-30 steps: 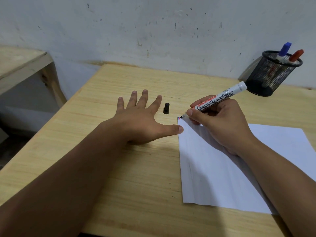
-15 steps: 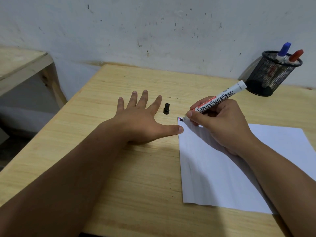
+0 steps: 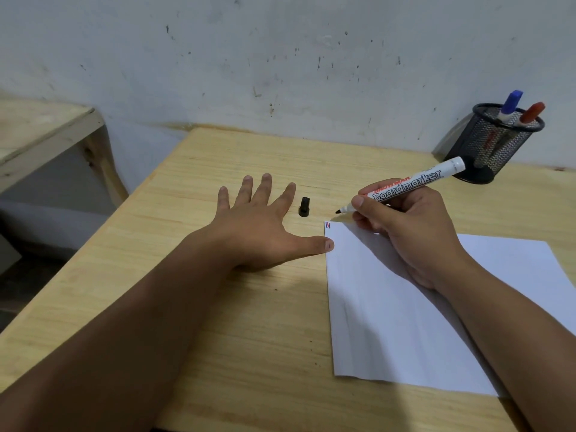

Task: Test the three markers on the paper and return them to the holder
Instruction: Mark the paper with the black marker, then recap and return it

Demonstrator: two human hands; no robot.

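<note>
The wooden worktop (image 3: pixel 249 322) carries white paper (image 3: pixel 405 322) at right. The left hand (image 3: pixel 258 226) lies flat, fingers spread, thumb touching the paper's edge. The right hand (image 3: pixel 405 226) grips a black marker (image 3: pixel 408 187), tip raised off the paper's far-left corner. The mesh holder (image 3: pixel 495 145) stands far right, the black cap (image 3: pixel 304 207) between the hands.

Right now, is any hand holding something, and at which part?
The right hand holds the uncapped black marker by its barrel near the tip. The left hand holds nothing.
</note>
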